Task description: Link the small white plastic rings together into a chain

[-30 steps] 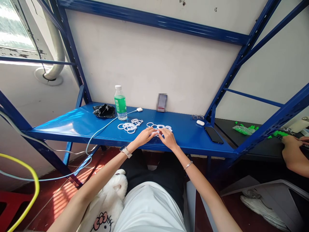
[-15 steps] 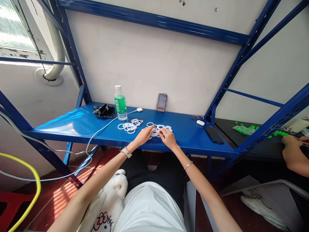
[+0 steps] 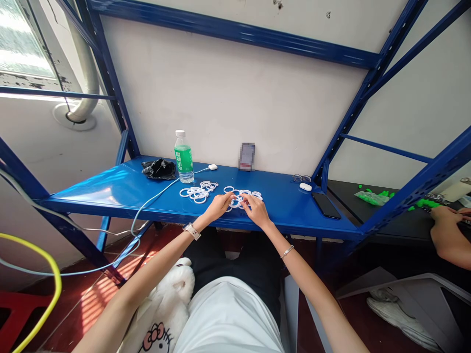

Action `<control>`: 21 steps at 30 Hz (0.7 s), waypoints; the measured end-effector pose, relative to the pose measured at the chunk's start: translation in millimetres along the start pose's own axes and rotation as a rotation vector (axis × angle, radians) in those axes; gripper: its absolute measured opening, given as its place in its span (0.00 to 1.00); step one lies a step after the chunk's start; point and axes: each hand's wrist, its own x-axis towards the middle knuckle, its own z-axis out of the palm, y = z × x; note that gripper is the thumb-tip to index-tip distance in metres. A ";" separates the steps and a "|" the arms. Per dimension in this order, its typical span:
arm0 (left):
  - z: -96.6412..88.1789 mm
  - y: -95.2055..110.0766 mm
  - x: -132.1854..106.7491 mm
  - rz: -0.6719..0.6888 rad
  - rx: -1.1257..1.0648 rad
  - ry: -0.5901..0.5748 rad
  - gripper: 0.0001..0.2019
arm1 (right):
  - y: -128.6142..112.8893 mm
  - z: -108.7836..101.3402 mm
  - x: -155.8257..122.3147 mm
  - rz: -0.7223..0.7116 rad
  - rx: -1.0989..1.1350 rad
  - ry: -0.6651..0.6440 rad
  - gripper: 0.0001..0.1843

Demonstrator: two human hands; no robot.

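Note:
On the blue metal shelf (image 3: 110, 189) lie two clusters of small white rings: a left pile (image 3: 198, 191) and a right pile (image 3: 245, 195). My left hand (image 3: 218, 206) and my right hand (image 3: 254, 209) meet at the near edge of the right pile, fingertips pinched together on a white ring between them. A watch sits on my left wrist, a thin bracelet on my right.
A green-labelled water bottle (image 3: 183, 157), a black crumpled bag (image 3: 159, 168), a white cable (image 3: 154, 198), a blurred card (image 3: 247, 156), an earbud case (image 3: 305, 187), glasses and a dark phone (image 3: 326, 205) share the shelf. Another person's hand (image 3: 447, 230) works among green parts at right.
Both hands have barely shifted; the fingertips have moved slightly farther into the right pile of rings.

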 end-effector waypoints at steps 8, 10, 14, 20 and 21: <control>-2.1 9.4 -0.4 0.015 0.094 -0.010 0.20 | -1.8 -0.7 0.4 -0.028 -0.035 0.021 0.16; -2.0 11.2 -1.0 0.016 0.124 -0.015 0.18 | -2.2 -1.1 0.4 -0.033 -0.038 0.027 0.15; -0.8 11.6 -3.1 0.064 0.191 -0.022 0.19 | -1.4 -0.8 -0.2 -0.035 -0.043 0.038 0.15; 1.4 9.9 -4.4 0.099 0.237 0.014 0.20 | 0.6 1.3 -1.5 -0.016 -0.049 0.044 0.15; 1.6 9.9 -4.3 0.100 0.240 0.016 0.20 | 0.5 1.3 -1.4 -0.015 -0.049 0.042 0.15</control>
